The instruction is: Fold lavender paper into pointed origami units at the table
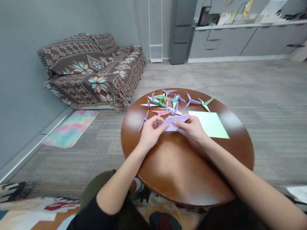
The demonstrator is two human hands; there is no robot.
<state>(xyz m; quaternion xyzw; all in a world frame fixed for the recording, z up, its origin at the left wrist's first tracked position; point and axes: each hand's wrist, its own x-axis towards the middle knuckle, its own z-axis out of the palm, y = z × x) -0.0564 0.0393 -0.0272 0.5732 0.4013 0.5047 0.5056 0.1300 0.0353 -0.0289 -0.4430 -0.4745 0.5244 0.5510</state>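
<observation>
Lilac paper (171,124) held mid-frame, just above table center. Gripped by both hands: L hand (152,132) on left end, R hand (192,129) on right end, fingers bent over top. Green sheet (209,125) lying just right of R hand. Paper birds (192,101) bunched above, w/ all on round wood table (240,150). Couch (91,72) at upper left.

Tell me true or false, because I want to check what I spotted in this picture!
1. The left hand and right hand both hold a lilac folded paper. True.
2. The flat green sheet lies to the left of both hands. False: it lies to the right of the right hand.
3. The table is square. False: it is round and wooden.
4. A patterned sofa stands against the wall. True.
</observation>
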